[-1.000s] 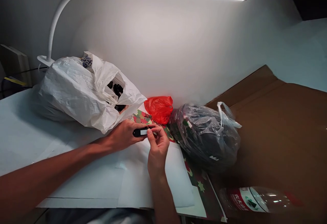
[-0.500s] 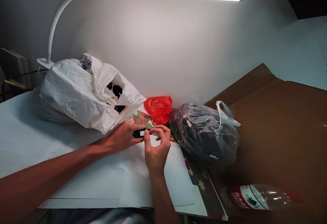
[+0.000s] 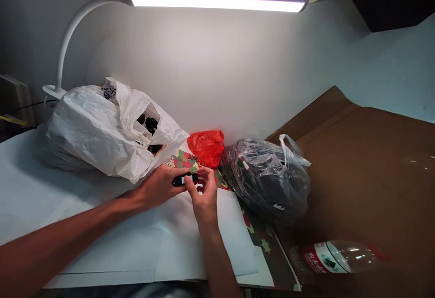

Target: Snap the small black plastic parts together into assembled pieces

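Over the white sheets in the middle, a small black oblong piece (image 3: 177, 181) with a white patch lies level between my two hands. My left hand (image 3: 163, 184) pinches its left end, thumb along the top edge and the other fingers behind and below. From the right, my right hand (image 3: 206, 198) has its thumb on the white patch, with curled fingertips at the piece's right end. Just behind my left hand is the open mouth of a white plastic bag (image 3: 91, 130), with black items (image 3: 151, 124) showing inside.
A red plastic bag (image 3: 207, 146) sits against the wall. Right of it is a clear bag (image 3: 272, 180) of dark contents. Brown cardboard (image 3: 367, 166) covers the right side, with a plastic bottle (image 3: 335, 257) lying there. A lit lamp (image 3: 217, 2) arches overhead.
The view has shifted a little, so most of the scene sits slightly further left. My right thumb and fingers have closed in on the black piece, which stays in my left hand.
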Available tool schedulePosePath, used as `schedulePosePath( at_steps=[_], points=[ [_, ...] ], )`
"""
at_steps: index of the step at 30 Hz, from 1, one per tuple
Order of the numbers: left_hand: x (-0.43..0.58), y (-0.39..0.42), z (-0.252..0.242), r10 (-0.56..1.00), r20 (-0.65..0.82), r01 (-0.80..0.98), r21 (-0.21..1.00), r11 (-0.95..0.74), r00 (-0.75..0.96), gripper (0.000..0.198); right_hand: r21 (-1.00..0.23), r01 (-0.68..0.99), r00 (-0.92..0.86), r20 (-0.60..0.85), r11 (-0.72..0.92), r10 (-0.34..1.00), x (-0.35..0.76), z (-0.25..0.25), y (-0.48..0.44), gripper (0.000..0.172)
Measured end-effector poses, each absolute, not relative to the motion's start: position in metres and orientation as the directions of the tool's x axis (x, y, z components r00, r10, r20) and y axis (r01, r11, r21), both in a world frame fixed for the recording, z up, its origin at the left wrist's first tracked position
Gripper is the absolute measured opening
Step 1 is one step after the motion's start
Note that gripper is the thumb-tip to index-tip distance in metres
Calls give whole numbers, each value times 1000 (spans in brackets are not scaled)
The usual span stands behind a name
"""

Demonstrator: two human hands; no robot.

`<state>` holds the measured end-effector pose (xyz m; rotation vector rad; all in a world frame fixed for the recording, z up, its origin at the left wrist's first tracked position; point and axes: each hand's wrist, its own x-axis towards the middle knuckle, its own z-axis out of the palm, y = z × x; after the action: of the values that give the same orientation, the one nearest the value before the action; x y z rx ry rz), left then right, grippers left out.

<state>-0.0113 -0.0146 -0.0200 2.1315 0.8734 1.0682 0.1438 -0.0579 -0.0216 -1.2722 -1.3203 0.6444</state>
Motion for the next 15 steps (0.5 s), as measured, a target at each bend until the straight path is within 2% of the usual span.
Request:
schedulePosePath(
  at_steps=[7,12,15],
  points=[
    [-11,-15,-14,804,412,261,796,-547,429,25,-852,422,143,401,310,905,149,-2,-49,45],
    [-8,-9,-8,873,402,222,857,-465,275,29,-801,466,41,444,376,895,166,11,9,27],
    [-10,-1,-6,893,394,140,893,-428,217,35,-785,532,-128,296,317,947,166,2,45,8]
  ],
)
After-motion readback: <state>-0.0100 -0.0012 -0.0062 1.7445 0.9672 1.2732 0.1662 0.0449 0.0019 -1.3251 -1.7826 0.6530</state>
